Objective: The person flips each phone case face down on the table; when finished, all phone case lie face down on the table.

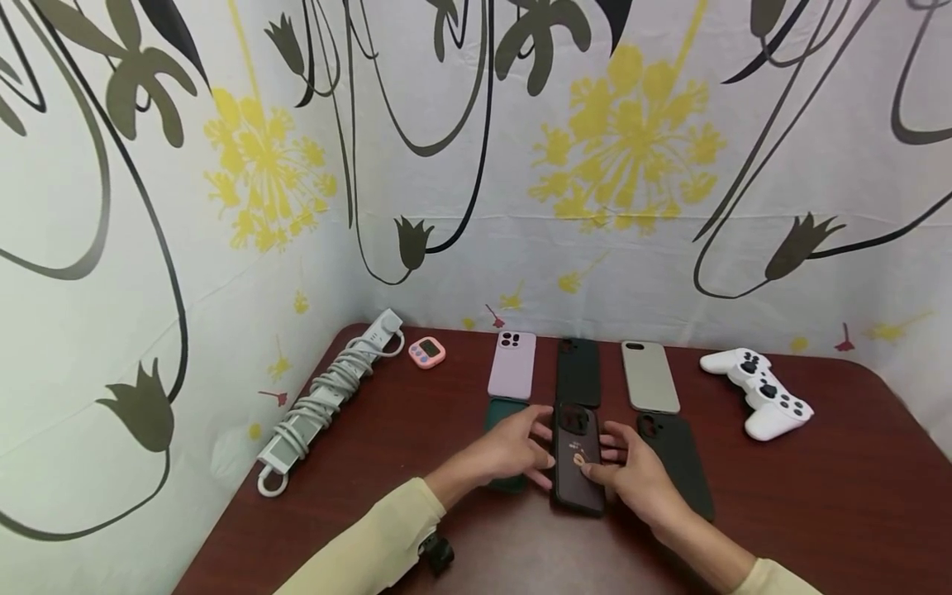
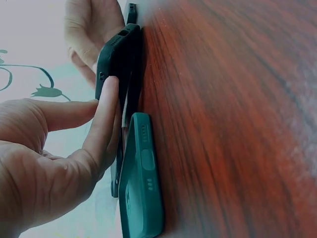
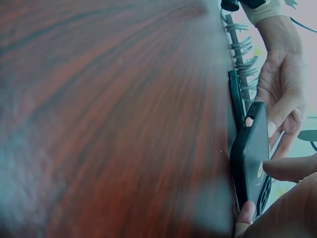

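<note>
In the head view, a dark phone case (image 1: 577, 487) with a large camera opening and a small gold design is between my two hands, its back facing up. My left hand (image 1: 513, 446) pinches its left edge between thumb and fingers. From the other side my right hand (image 1: 641, 478) grips it, thumb on the back and fingers at the far edge. The left wrist view shows the case (image 2: 115, 59) tilted a little off the table. A green phone case (image 1: 508, 482) lies beside it, partly under my left hand. Right of it lies a black phone case (image 1: 680, 463).
A back row holds a lilac case (image 1: 511, 372), a dark case (image 1: 578, 376) and a grey-beige case (image 1: 650, 380). A white game controller (image 1: 760, 392) lies right. Far left are a cord-wrapped power strip (image 1: 335, 388) and a pink timer (image 1: 427, 353). Patterned curtains border the table.
</note>
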Motion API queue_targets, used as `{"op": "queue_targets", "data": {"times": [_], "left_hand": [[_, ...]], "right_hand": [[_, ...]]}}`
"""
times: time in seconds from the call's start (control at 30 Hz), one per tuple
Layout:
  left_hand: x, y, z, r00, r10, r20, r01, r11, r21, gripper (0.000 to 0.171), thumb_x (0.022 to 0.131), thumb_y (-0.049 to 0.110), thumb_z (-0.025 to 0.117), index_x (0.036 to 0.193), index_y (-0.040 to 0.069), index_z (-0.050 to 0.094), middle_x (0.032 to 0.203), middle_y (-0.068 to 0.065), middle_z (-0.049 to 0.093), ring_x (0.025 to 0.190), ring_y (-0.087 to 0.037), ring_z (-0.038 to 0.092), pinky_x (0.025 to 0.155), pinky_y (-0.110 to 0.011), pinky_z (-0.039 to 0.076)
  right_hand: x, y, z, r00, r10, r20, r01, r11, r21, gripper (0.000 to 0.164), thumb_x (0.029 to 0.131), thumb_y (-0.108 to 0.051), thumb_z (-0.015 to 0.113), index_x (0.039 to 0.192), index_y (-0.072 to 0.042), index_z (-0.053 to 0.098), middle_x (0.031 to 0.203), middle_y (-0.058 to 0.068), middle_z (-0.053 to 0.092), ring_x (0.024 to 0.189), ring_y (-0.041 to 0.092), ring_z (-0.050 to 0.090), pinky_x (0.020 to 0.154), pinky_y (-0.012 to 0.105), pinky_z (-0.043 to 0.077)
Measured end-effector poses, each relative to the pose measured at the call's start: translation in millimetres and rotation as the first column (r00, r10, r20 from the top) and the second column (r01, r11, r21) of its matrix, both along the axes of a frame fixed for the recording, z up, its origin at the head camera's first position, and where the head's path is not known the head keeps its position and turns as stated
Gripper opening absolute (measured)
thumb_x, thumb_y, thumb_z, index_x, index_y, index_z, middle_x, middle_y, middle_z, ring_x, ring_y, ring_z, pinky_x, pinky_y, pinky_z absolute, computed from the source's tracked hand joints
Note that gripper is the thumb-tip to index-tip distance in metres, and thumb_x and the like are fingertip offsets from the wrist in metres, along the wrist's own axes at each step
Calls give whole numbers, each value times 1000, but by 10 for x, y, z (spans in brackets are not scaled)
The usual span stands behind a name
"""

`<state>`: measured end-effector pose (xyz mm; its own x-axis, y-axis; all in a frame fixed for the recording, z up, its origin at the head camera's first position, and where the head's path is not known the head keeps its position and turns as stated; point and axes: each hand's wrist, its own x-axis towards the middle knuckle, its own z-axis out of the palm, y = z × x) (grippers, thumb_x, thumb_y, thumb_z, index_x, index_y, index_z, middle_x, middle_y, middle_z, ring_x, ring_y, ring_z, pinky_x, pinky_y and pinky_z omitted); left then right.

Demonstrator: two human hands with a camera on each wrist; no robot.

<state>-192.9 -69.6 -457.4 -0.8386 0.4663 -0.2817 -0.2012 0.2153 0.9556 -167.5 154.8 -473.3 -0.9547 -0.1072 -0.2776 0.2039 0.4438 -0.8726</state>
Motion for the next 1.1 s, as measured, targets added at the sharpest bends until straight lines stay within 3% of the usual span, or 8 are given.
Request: {"op": "queue_targets", "data": {"times": [0.23,0.53,0.83,0.97,1.1], "left_hand": [[-7,37,-27,1000,-3,-16,3,1000,-29,79,93,-15,65,163,8,36,137,-16,58,81,-24,76,69,-41,67],[-39,57,9,999,-13,-38,12,999,-43,80,92,-12,67,162,6,35,139,-17,57,83,-22,75,70,-42,67],[-112,89,16,997,-22,-70,15,994,-104,81,92,-4,75,162,5,35,146,-18,55,103,-20,73,69,-41,67],[-152,139,8,995,-14,-102,-2,988,-156,80,91,-6,76,161,6,39,146,-16,56,110,-22,70,66,-39,67],[-177,195,-7,991,-20,-135,-10,975,-220,78,90,-7,78,159,6,42,138,-14,58,106,-20,69,63,-37,66]], "right_hand": [[-9,16,-5,1000,7,-8,-7,1000,2,83,100,-26,75,163,3,30,153,27,45,134,37,52,97,40,51],[-1,24,41,999,-24,-44,23,1000,-22,69,106,-18,64,163,0,30,156,24,41,137,37,47,105,44,48],[-12,32,52,992,-40,-116,39,999,-11,64,102,-3,63,159,0,36,154,23,45,137,37,50,95,27,48],[-38,54,63,992,-24,-123,27,999,18,67,101,-5,65,160,1,34,156,25,45,139,39,50,99,35,50],[-70,81,87,992,8,-122,2,997,77,70,100,-6,68,159,4,33,154,28,47,137,41,51,103,46,51]]}}
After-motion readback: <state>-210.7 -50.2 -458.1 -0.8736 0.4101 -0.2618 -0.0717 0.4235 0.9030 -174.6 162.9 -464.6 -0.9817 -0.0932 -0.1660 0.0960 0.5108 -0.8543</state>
